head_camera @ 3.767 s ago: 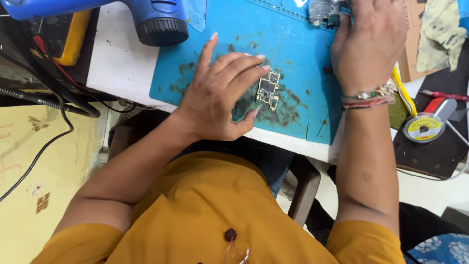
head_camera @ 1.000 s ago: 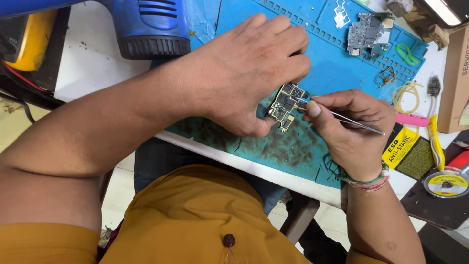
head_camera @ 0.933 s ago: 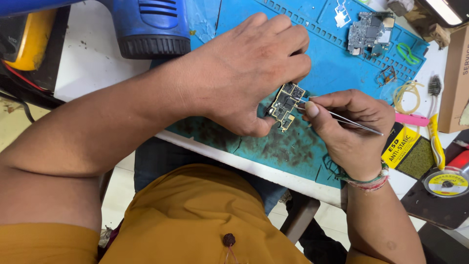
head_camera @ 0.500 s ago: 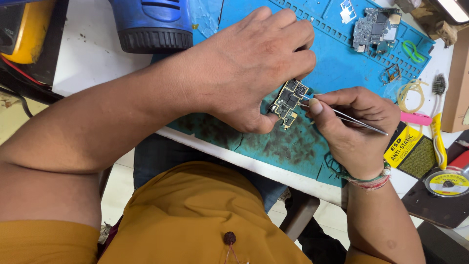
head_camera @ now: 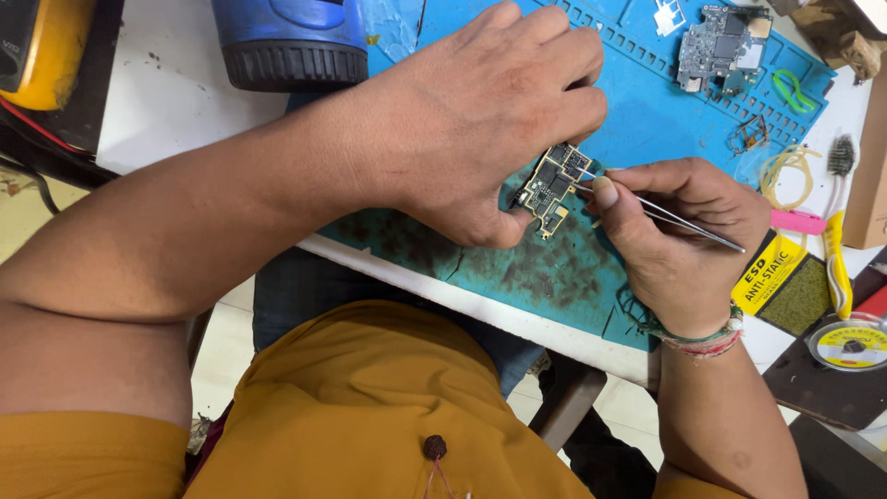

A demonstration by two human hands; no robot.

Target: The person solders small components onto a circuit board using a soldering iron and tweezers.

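Green-black small circuit board [head_camera: 552, 185] pinched at its edges by the left hand [head_camera: 480, 120], tilted just above the blue work mat [head_camera: 637, 111] near its front edge. Right hand [head_camera: 679, 240] grips metal tweezers [head_camera: 679, 220], tips touching the board.

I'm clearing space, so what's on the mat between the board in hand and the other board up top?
Head view: bare blue mat between the held board and the far board.
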